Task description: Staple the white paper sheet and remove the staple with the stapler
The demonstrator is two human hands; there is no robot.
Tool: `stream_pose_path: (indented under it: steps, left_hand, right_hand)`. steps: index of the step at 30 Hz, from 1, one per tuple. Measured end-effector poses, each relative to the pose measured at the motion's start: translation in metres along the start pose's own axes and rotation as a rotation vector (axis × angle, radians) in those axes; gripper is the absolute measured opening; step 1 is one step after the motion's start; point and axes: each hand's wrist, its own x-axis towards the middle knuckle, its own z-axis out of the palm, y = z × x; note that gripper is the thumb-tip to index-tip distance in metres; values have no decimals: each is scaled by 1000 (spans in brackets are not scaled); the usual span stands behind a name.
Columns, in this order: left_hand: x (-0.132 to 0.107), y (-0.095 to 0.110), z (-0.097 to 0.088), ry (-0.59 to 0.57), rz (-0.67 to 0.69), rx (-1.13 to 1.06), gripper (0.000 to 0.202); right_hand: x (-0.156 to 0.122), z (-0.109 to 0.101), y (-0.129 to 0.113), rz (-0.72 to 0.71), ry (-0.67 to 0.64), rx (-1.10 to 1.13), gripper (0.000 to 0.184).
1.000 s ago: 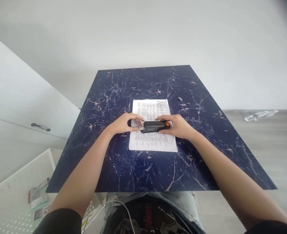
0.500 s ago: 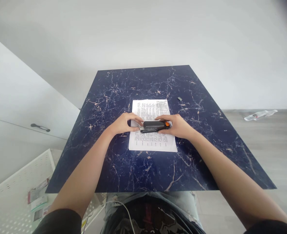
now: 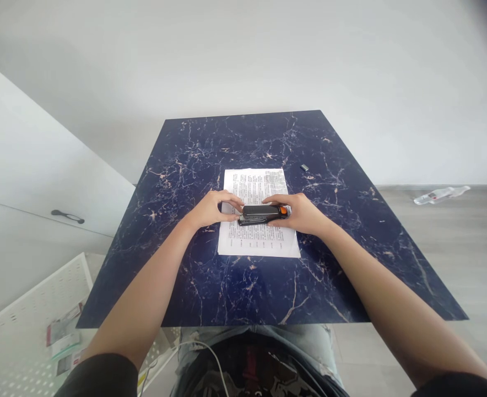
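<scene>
Over printed paper point(image 3: 254, 246), right fingers point(image 3: 275, 198) grip the stapler point(image 3: 260, 211); left fingers point(image 3: 229, 196), hold unclear, curl at its tip

Lighting: bright, diffuse; source out of view. Smooth pale-grey wall point(image 3: 243, 60): evenly lit, soft shading at upper left. Dark-blue marble-patterned tabletop point(image 3: 235, 138): faint sheen, soft-edged shadows. White printed paper sheets point(image 3: 252, 250): bright, lettering too small to read. Black stapler with orange accent point(image 3: 260, 210): fairly sharp, slight highlight. White perforated metal panel point(image 3: 12, 353): pale, soft detail. Distortion: wide-angle stretching toward lower corners; dark vignette, top right corner.
</scene>
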Motion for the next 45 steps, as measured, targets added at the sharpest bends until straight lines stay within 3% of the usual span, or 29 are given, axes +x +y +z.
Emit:
stream_pose_path:
  steps: [12, 21, 33, 41, 45]
  left_hand:
    - [5, -2, 6, 15, -4, -18, 31]
    - [6, -4, 7, -42, 20, -74, 34]
    - [8, -4, 8, -24, 44, -10, 36]
    - [6, -2, 5, -25, 52, 17, 29]
    - [4, -4, 1, 11, 5, -42, 31]
  right_hand:
    - [0, 1, 2, 3, 4, 14, 46]
    - [0, 2, 3, 18, -5, 37, 49]
    - [1, 5, 2, 21, 9, -4, 48]
    - [-3, 10, -11, -136, 48, -141, 51]
    - [-4, 19, -25, -148, 81, -127, 46]
